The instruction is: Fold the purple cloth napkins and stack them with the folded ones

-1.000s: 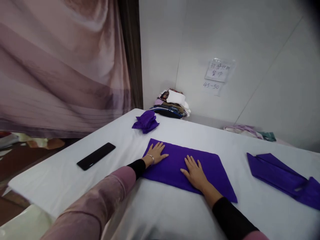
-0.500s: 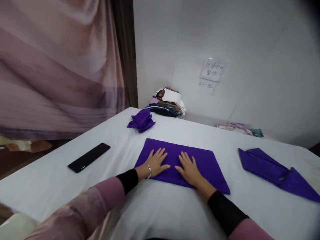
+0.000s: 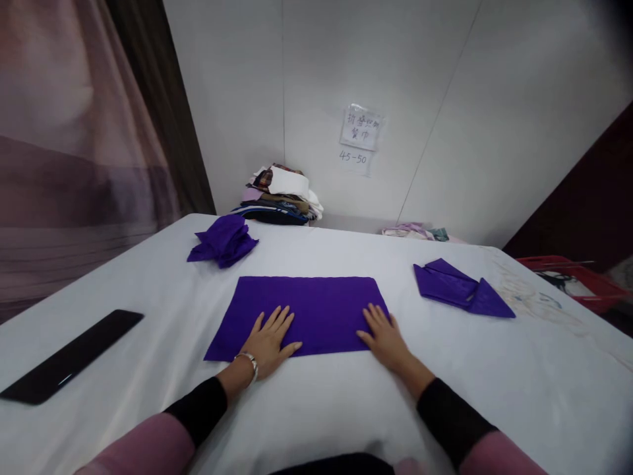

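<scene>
A purple cloth napkin (image 3: 321,307), folded into a flat rectangle, lies in front of me. My left hand (image 3: 270,342) rests palm down on its near edge, left of the middle, fingers spread. At the near right corner my right hand (image 3: 386,336) also lies flat with fingers apart, partly hiding that corner. A crumpled purple cloth (image 3: 223,243) sits beyond the napkin to the left. On the right lies a folded purple cloth (image 3: 455,287) with pointed ends.
A black phone-like slab (image 3: 72,356) lies on the white-covered table (image 3: 316,409) at left. Behind the table's far edge are a pile of folded clothes (image 3: 279,194), more cloth (image 3: 413,231) and a wall with a paper sign (image 3: 361,128). A red basket (image 3: 588,290) stands at far right.
My hands have moved apart, the right one out to the napkin's right edge and the left one nearer its front edge. The view has turned right, bringing the red basket in.
</scene>
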Action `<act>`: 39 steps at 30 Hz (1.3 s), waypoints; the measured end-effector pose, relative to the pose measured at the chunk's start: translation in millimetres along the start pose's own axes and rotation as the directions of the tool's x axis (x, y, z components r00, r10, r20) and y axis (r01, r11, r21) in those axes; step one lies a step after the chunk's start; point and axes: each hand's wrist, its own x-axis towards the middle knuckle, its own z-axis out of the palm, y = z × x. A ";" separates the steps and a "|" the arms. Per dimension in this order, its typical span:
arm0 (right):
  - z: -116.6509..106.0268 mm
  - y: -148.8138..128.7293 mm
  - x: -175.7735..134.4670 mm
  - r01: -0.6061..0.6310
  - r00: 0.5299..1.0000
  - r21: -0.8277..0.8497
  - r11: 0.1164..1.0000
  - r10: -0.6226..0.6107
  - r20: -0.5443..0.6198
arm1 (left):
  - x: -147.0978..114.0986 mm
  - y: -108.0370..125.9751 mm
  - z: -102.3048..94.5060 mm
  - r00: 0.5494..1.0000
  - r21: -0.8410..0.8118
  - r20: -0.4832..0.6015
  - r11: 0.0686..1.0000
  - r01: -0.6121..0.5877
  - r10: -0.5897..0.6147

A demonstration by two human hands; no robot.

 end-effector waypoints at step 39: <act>-15.4 -141.5 97.0 0.344 0.939 0.094 0.934 -0.342 -0.036 | 68.6 -19.6 -34.9 0.984 0.067 -0.038 0.982 0.175 -0.173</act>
